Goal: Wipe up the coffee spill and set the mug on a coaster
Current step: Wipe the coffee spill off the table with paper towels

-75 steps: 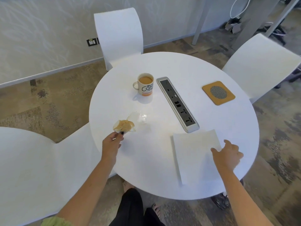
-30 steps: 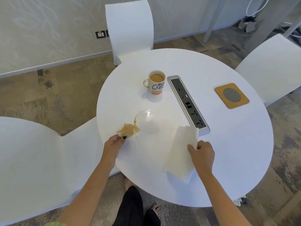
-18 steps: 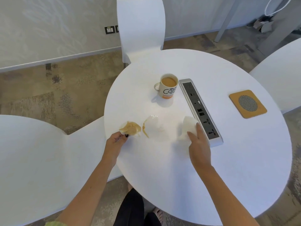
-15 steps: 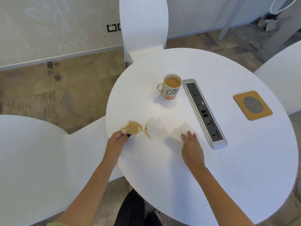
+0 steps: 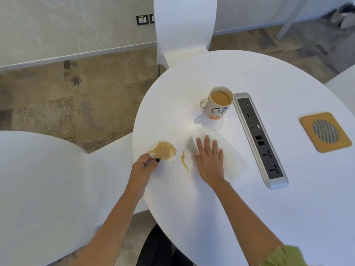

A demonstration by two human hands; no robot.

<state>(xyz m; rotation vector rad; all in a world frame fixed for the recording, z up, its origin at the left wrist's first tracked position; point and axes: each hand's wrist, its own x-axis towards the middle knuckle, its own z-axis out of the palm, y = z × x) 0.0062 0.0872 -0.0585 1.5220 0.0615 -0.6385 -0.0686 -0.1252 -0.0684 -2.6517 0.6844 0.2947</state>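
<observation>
A white mug (image 5: pixel 218 104) full of coffee stands on the round white table (image 5: pixel 249 198), left of the power strip. A cork coaster (image 5: pixel 325 132) lies at the right, apart from the mug. My left hand (image 5: pixel 143 166) pinches a coffee-soaked tissue (image 5: pixel 163 150) near the table's left edge. My right hand (image 5: pixel 209 156) lies flat, fingers spread, pressing a clean white paper towel (image 5: pixel 230 148) onto the table. A thin brown streak of coffee (image 5: pixel 184 160) shows just left of that hand.
A silver and black power strip (image 5: pixel 259 139) runs down the table between mug and coaster. White chairs stand at the back (image 5: pixel 184 25), at the left (image 5: pixel 48 185) and at the far right (image 5: pixel 343 81). Patterned carpet lies around the table.
My right hand carried the paper towel from the table's near right side leftward onto the spill and now presses it flat. The left hand stayed holding the stained tissue. The view shifted left.
</observation>
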